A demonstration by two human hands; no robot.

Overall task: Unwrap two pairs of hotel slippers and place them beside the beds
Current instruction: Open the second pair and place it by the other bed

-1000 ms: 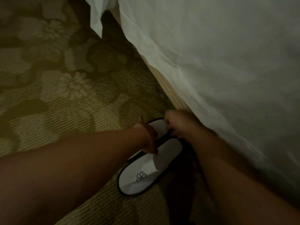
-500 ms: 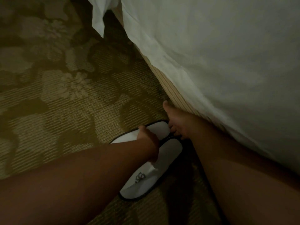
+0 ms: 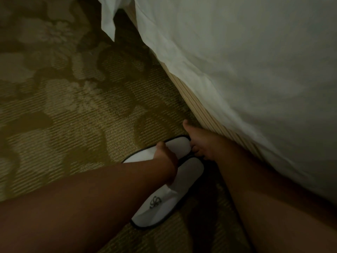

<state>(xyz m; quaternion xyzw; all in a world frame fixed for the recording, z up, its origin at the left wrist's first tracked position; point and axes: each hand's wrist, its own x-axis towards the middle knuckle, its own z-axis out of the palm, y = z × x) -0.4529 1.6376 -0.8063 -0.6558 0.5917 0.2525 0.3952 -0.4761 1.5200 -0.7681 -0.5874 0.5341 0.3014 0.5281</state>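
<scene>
Whereas a second ago the two slippers lay overlapped in the lower centre of the frame, they are now drawn apart and sit side by side on the carpet point(image 3: 73, 110), edges touching.

Left hand point(image 3: 165, 156): its grip is clamped on the plain slipper point(image 3: 176, 146), thumb on top and fingers curled over the inner edge. The forearm hides the front of that slipper.

The logo slipper point(image 3: 169, 196) lies flat to the right of it and lower in the frame, with its dark trim and emblem visible.

Right hand point(image 3: 201, 143): the fingers curl at the heel trim where the two slippers meet and the thumb is raised. In this dim light I cannot tell whether this grip is pinching anything.

Both slippers lie just beside the bed base point(image 3: 206, 114), under the hanging sheet point(image 3: 237, 70).

Finding: this pair appears to be unwrapped and nearly set in place, with only squaring up left.

Count:
- Slippers: two, making one pair.
- Hands: two.
- Beds: one.
- Wrappers: none seen.
- Second pair: not in view.
</scene>
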